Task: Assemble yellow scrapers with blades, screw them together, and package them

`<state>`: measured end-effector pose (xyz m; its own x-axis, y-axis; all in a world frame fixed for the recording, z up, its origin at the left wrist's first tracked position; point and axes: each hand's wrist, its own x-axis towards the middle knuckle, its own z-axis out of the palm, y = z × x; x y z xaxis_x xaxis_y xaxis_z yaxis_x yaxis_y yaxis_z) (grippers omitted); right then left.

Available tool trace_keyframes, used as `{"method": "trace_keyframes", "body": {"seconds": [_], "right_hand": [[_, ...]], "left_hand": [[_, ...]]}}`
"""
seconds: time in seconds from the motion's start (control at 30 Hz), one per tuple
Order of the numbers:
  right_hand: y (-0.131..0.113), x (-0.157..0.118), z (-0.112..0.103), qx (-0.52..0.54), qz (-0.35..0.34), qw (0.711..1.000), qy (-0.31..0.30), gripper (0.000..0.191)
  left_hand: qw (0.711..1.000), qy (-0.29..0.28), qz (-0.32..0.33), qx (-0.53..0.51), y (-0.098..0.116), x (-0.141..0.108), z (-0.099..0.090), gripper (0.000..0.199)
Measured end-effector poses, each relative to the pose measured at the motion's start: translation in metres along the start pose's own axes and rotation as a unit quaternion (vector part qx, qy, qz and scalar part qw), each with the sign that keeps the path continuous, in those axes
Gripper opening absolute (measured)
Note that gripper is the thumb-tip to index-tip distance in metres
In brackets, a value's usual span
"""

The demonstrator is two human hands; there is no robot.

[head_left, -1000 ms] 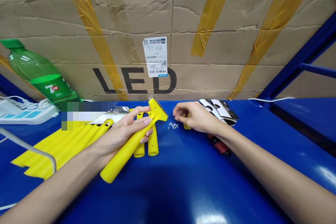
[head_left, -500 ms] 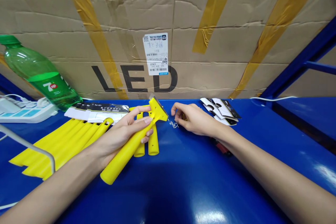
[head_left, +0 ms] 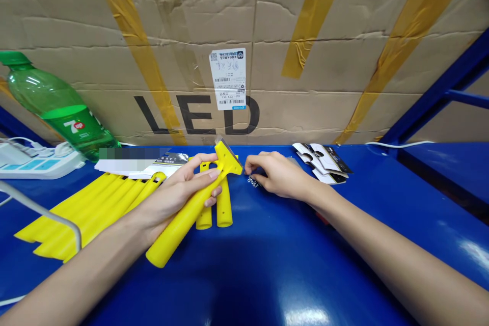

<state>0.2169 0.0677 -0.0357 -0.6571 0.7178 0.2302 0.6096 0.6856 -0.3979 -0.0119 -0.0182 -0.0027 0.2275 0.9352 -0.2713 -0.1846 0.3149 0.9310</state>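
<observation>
My left hand [head_left: 185, 186] is wrapped round the handle of a yellow scraper [head_left: 173, 229], its blade end tilted up and to the right. Just right of that blade end, my right hand [head_left: 280, 175] is curled with thumb and index finger bent together over a small pile of screws [head_left: 252, 181]. Whatever may be between those fingertips is too small to tell. Behind the held scraper, further yellow handles [head_left: 224, 209] lie on the blue surface, partly hidden by my left hand.
A row of several yellow handles [head_left: 87, 209] lies at left, below printed cards [head_left: 171, 160]. A green bottle [head_left: 72, 112] and a white power strip [head_left: 53, 163] stand behind. More cards [head_left: 324, 158] lie at right. A cardboard box [head_left: 305, 97] backs the blue surface [head_left: 248, 275].
My right hand has shifted slightly left, its fingertips now closer to the scraper's blade end and covering part of the screws. My left hand holds the scraper almost unchanged.
</observation>
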Motion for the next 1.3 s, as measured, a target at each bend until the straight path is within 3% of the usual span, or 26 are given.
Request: {"method": "trace_keyframes", "body": {"seconds": [1.03, 1.3], "right_hand": [[-0.0048, -0.0012, 0.0022, 0.070, 0.061, 0.996, 0.019, 0.021], [-0.0059, -0.0035, -0.0035, 0.106, 0.063, 0.992, 0.032, 0.023]], "left_hand": [[1.000, -0.011, 0.012, -0.008, -0.0060, 0.0035, -0.0013, 0.041], [1.000, 0.001, -0.016, 0.006, -0.0050, -0.0013, 0.0029, 0.048]]}}
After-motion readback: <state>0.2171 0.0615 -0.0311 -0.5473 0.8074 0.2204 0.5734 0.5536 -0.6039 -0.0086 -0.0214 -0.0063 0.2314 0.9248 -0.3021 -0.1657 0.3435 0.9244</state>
